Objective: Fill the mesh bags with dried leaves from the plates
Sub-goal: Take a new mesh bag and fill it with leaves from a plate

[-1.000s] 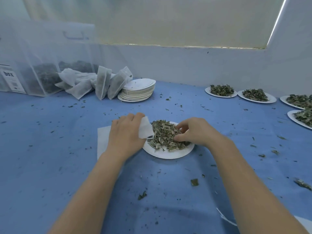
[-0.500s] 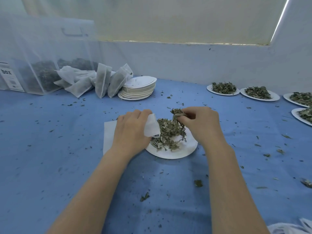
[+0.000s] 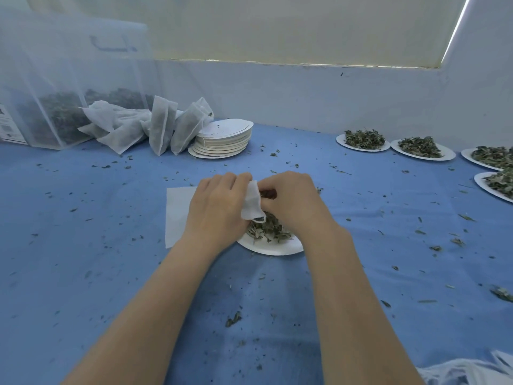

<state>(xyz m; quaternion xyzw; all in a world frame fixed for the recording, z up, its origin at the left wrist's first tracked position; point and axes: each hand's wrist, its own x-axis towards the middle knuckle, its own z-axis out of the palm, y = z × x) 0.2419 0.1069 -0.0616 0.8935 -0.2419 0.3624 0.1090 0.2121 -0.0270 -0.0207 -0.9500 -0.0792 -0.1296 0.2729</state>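
Observation:
A white paper plate (image 3: 273, 247) with a heap of dried leaves (image 3: 268, 229) lies in the middle of the blue table. My left hand (image 3: 218, 208) grips a white mesh bag (image 3: 252, 202) just above the plate's left side, its mouth turned to the right. My right hand (image 3: 294, 200) is curled at the bag's mouth, pinching a tuft of leaves against the opening. The bag's far part lies flat on the table to the left, mostly hidden behind my left hand.
Filled mesh bags (image 3: 155, 126) lean against a stack of empty plates (image 3: 222, 138) at the back left, beside a clear storage box (image 3: 55, 87). Several plates of leaves (image 3: 363, 140) line the back right. Crumbs of leaf are scattered over the blue cloth (image 3: 83, 245).
My right hand lifted a pinch of leaves off the plate and brought it left to the bag's mouth. My left hand kept holding the bag.

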